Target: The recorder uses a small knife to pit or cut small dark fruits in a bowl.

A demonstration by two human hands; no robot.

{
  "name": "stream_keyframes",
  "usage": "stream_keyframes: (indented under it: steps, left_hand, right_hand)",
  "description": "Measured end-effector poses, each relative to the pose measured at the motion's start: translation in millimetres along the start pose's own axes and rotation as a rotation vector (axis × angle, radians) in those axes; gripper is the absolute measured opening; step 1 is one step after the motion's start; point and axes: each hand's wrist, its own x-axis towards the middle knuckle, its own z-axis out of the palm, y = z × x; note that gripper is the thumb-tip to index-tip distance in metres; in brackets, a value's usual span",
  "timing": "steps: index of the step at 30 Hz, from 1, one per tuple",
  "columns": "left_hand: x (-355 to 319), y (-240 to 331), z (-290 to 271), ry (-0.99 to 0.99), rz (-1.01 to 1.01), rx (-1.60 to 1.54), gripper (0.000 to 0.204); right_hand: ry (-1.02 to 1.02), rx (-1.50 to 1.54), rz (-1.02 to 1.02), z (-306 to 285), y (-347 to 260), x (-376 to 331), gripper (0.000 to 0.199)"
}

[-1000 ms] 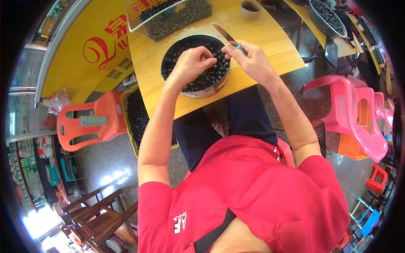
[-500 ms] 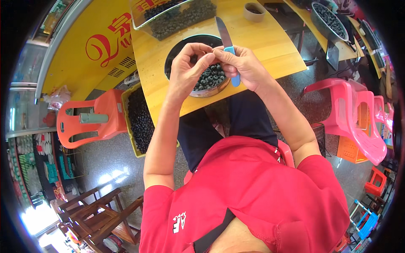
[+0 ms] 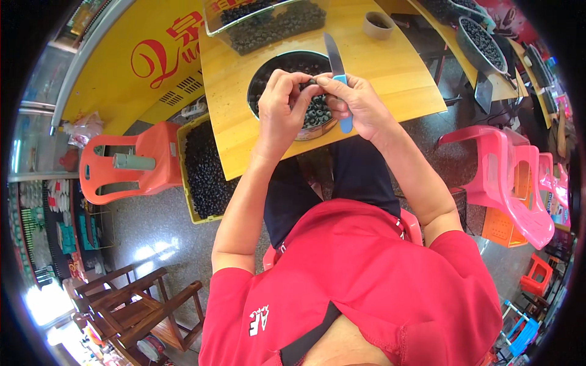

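Note:
My left hand (image 3: 285, 105) is above a round bowl (image 3: 251, 97), thumb and forefinger closed on a small dark round piece (image 3: 312, 82). My right hand (image 3: 357, 104) grips a knife (image 3: 335, 60) by its blue handle, its blade pointing up and away from me. The right thumb and forefinger meet the left fingertips at the piece. Below them, the bowl holds many small dark round pieces (image 3: 317, 112), some with pale centres. Both hands hide part of the bowl.
A clear tub (image 3: 274, 38) of dark pieces stands at the table's far side, near a tape roll (image 3: 378, 25). A yellow crate (image 3: 190, 198) of dark pieces is left of the table (image 3: 226, 152). An orange chair (image 3: 160, 160) and pink chairs (image 3: 488, 146) flank me.
The whole view has shifted slightly, with table and bowl now a little further right and lower. Both hands keep nearly the same pose, fingertips together, and the knife stays in my right hand.

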Motion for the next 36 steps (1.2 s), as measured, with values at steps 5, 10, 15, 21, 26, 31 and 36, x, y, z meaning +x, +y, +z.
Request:
stream_keyframes:
  steps: [5,10,15,21,26,31,36]
  left_hand:
    - [-5,4,0,-0.029,0.076,0.027,0.019]
    - [-16,-8,6,0.000,-0.171,-0.291,0.017]
    - [-22,-5,7,0.038,-0.271,-0.481,0.014]
    - [-21,12,2,0.002,-0.470,-0.518,0.014]
    - [-22,7,-1,-0.013,-0.259,-0.303,0.013]
    - [-25,9,-5,-0.034,-0.274,-0.340,0.014]
    - [-31,7,-4,-0.034,-0.374,-0.471,0.015]
  right_hand:
    - [-0.010,-0.044,0.028,3,0,-1,0.013]
    - [-0.021,-0.035,0.025,6,-2,-3,0.013]
    - [-0.006,-0.037,0.013,8,-1,-5,0.013]
    - [0.040,-0.235,-0.178,9,3,-4,0.019]
    - [-0.014,-0.410,-0.274,10,-2,-4,0.023]
    - [-0.037,-0.307,-0.118,6,-7,-6,0.020]
    - [-0.083,-0.211,-0.083,5,-3,-5,0.017]
